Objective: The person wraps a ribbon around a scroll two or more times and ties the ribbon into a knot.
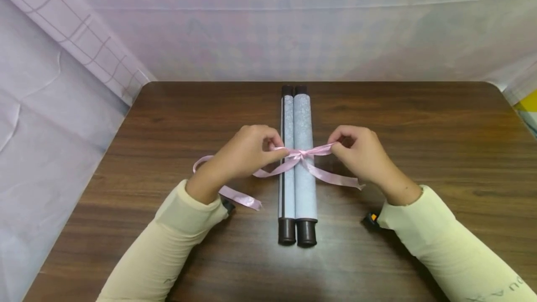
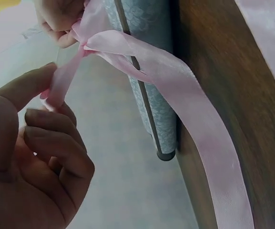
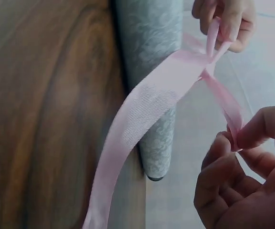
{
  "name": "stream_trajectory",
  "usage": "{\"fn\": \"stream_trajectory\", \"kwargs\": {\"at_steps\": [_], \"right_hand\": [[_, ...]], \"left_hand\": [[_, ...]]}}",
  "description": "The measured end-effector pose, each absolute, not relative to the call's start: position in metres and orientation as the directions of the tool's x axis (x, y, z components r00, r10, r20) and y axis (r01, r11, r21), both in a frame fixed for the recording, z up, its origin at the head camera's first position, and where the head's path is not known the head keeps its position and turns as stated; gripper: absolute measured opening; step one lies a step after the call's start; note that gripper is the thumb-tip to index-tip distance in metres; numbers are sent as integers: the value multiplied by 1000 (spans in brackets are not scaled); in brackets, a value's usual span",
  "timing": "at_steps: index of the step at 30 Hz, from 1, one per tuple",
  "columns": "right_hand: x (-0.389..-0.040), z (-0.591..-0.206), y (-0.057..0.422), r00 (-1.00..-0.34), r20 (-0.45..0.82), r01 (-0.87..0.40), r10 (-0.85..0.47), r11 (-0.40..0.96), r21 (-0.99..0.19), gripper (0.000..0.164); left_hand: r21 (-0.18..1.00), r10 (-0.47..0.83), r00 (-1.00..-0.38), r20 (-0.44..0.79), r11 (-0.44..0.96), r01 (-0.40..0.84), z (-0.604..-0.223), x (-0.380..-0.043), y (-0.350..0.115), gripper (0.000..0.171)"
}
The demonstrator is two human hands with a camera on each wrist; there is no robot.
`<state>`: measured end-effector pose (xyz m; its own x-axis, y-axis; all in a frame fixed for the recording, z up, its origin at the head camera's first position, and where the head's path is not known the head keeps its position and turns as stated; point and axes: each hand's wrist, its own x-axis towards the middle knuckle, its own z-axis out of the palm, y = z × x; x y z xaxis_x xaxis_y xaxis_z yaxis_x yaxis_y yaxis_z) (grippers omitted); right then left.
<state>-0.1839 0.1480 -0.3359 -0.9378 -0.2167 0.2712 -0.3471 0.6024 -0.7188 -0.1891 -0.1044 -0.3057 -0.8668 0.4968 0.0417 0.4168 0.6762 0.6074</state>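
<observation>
Two pale blue-grey patterned scrolls with dark brown end knobs lie side by side on the table. Around their middle runs a pink satin ribbon, knotted on top with a loop to each side. My left hand pinches the left loop between thumb and forefinger. On the other side, my right hand pinches the right loop the same way. Both loops are drawn outward from the knot. One loose tail hangs to the right; the longer tail curls under my left wrist onto the table.
The brown wood-grain table has rounded far corners. A pale cloth hangs behind it, and white sheeting hangs along the left side. Something yellow shows at the right edge.
</observation>
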Motion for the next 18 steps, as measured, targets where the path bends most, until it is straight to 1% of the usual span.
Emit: {"fn": "stream_trajectory", "kwargs": {"at_steps": [4, 6, 8, 13, 18], "right_hand": [[-184, -331, 149, -962, 171, -252, -211, 460, -852, 15], [-184, -329, 149, -964, 149, -227, -219, 396, -890, 14], [-184, -327, 149, -964, 142, -218, -225, 361, -907, 13], [-185, -327, 149, -966, 98, -183, -239, 368, -912, 12], [-186, -330, 154, -961, 27, -130, -276, 362, -923, 13]], "left_hand": [[692, 493, -869, 36, 615, 378, -303, -189, -105, 15], [729, 491, -871, 12, 592, 344, -302, -189, -105, 14], [755, 490, -872, -10, 575, 314, -301, -189, -106, 13], [747, 482, -876, -20, 590, 307, -300, -190, -108, 11], [686, 490, -872, -18, 640, 346, -301, -192, -111, 13]]}}
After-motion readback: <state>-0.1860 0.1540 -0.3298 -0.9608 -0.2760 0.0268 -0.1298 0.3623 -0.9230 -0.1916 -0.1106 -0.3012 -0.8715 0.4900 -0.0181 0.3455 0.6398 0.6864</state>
